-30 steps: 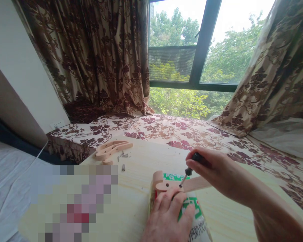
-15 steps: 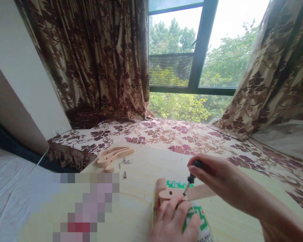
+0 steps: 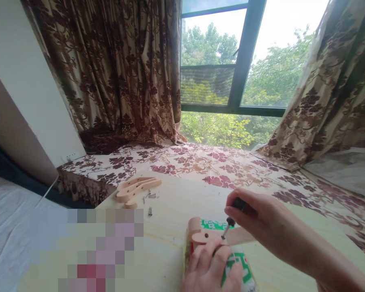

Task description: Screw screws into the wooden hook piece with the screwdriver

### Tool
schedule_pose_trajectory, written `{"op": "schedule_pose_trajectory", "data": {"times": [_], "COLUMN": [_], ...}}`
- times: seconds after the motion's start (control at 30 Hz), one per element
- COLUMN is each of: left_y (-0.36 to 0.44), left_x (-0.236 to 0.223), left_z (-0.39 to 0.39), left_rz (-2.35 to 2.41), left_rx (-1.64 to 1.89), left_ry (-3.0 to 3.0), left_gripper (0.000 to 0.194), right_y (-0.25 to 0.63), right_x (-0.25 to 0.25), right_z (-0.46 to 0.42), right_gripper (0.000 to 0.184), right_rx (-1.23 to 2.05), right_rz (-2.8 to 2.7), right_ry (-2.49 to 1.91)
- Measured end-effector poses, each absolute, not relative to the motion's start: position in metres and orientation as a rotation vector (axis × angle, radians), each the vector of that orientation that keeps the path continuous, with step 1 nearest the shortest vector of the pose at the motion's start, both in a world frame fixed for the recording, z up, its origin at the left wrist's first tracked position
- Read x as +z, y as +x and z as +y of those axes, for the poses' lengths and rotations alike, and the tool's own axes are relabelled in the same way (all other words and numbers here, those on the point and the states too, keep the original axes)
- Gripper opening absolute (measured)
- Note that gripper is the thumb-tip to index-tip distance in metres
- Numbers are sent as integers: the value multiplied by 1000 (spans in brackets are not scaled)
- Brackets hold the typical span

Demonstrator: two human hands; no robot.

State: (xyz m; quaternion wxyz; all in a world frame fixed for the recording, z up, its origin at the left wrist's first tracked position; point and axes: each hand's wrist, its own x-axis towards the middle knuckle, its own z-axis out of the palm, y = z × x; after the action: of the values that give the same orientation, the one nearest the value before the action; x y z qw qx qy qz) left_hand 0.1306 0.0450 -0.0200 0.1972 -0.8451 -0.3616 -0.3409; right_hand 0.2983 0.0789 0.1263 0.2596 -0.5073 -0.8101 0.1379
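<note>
My right hand (image 3: 246, 209) is wrapped round the black handle of a screwdriver (image 3: 229, 225). The shaft slants down to the left, and its tip meets a hole or screw in a pale wooden piece (image 3: 200, 237). That piece has a rounded end with another dark hole near it, and it lies on a green and white plastic package (image 3: 241, 263). With fingers spread, my left hand (image 3: 211, 263) presses down on the wood and the package. Its fingertips rest beside the screwdriver tip, covering part of the wood.
Curved wooden parts (image 3: 136, 188) with dark holes lie at the table's far left. Several loose screws (image 3: 151, 196) are near them on the pale wooden table (image 3: 170, 251). Behind it is a ledge with flowered cloth (image 3: 194, 160) below the window. The lower left is pixelated.
My right hand has turned slightly on the screwdriver handle and sunk a little. The screwdriver tip stays at the same spot on the wood, and my left hand keeps its place.
</note>
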Motion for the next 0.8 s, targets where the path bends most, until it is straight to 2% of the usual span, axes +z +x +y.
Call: {"op": "schedule_pose_trajectory", "data": {"times": [0.2, 0.4, 0.47, 0.57, 0.7, 0.8], "left_y": [156, 152, 143, 134, 132, 133], "left_x": [-35, -29, -19, -8, -4, -4], "left_z": [60, 53, 46, 38, 36, 36], "left_rz": [-968, -989, -997, -1044, -1089, -1087], "left_rx": [-1408, -1329, -1132, -1047, -995, -982], "left_ry": [-1993, -2077, -2341, -2547, -2620, -2633], "left_gripper": [7, 8, 23, 54, 54, 57], "right_y": [297, 304, 305, 305, 308, 311], "right_x": [122, 126, 127, 126, 123, 126], "right_z": [90, 82, 81, 87, 92, 86], "right_gripper": [21, 22, 25, 28, 31, 29], "right_rx": [223, 322, 335, 262, 173, 238], "right_rz": [-2063, -2136, -2141, -2099, -2069, -2105], "right_ry": [-1476, -1384, -1351, -1407, -1498, -1431]}}
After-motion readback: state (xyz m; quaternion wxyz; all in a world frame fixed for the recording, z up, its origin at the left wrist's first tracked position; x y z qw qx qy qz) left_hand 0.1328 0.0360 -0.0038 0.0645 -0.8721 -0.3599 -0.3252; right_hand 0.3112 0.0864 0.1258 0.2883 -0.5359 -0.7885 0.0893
